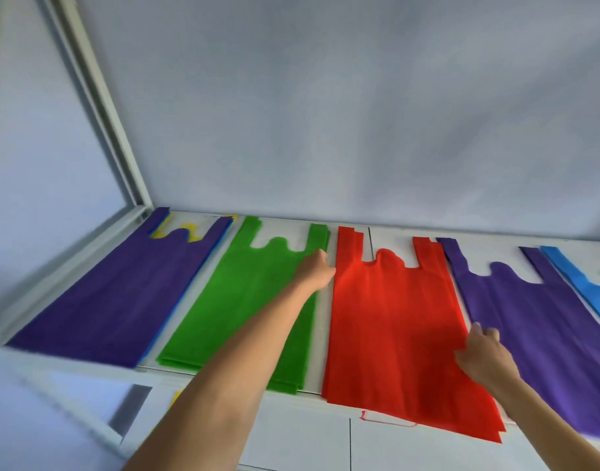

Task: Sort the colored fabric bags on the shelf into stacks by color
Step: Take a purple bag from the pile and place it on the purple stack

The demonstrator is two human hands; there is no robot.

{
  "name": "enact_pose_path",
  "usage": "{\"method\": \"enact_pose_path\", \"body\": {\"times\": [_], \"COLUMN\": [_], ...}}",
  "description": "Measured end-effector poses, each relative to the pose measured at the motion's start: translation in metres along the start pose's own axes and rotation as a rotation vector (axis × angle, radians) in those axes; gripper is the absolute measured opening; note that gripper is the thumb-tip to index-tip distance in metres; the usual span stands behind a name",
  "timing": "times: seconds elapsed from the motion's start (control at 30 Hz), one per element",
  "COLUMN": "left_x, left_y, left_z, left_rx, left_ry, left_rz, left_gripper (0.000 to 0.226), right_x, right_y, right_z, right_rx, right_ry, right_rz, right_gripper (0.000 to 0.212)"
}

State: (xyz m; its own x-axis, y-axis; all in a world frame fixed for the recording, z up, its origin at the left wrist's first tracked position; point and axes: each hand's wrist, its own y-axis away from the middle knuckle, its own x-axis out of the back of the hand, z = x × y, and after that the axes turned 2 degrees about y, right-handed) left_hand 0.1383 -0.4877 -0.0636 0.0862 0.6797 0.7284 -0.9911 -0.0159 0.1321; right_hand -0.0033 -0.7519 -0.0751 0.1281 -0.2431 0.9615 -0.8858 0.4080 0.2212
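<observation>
Flat fabric bags lie side by side on a white shelf [387,239]. From left: a purple bag [115,300] over blue and yellow ones, a green stack [244,307], a red stack [393,328], a second purple stack [543,334], and a blue bag [584,283] at the right edge. My left hand [315,270] reaches across the green stack and grips the red stack's left edge near the handles. On the red stack's right edge, my right hand [485,355] pinches the fabric where it meets the purple stack. The red stack's lower end hangs over the shelf's front.
A white frame post [98,107] rises at the back left corner, with a pale wall [359,113] behind the shelf. A lower white shelf [292,433] shows below, with a bit of yellow [176,397] at its left.
</observation>
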Motion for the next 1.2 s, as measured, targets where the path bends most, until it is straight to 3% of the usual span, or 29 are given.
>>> {"method": "enact_pose_path", "body": {"times": [0.13,0.4,0.6,0.77,0.9,1.2], "left_x": [0.08,0.243,0.306,0.328,0.328,0.324], "left_y": [0.002,0.02,0.03,0.03,0.022,0.012], "left_z": [-0.027,-0.159,-0.286,-0.363,-0.386,-0.403], "left_rx": [-0.116,-0.022,0.108,0.193,0.211,0.2], "left_ry": [-0.151,-0.317,-0.394,-0.478,-0.436,-0.339], "left_rz": [0.141,0.29,0.227,0.11,0.023,0.057], "left_gripper": [0.028,0.023,0.03,0.043,0.043,0.054], "right_x": [0.022,0.011,-0.046,-0.103,-0.123,-0.126], "right_y": [0.019,0.063,0.108,0.132,0.139,0.135], "right_z": [-0.054,-0.27,-0.411,-0.471,-0.49,-0.508], "right_rx": [0.104,0.419,0.561,0.489,0.378,0.191], "right_ry": [0.241,0.038,-0.111,-0.111,-0.109,-0.347], "right_rz": [0.15,0.161,0.058,-0.074,-0.068,-0.082], "right_gripper": [0.032,0.035,0.033,0.039,0.045,0.054]}}
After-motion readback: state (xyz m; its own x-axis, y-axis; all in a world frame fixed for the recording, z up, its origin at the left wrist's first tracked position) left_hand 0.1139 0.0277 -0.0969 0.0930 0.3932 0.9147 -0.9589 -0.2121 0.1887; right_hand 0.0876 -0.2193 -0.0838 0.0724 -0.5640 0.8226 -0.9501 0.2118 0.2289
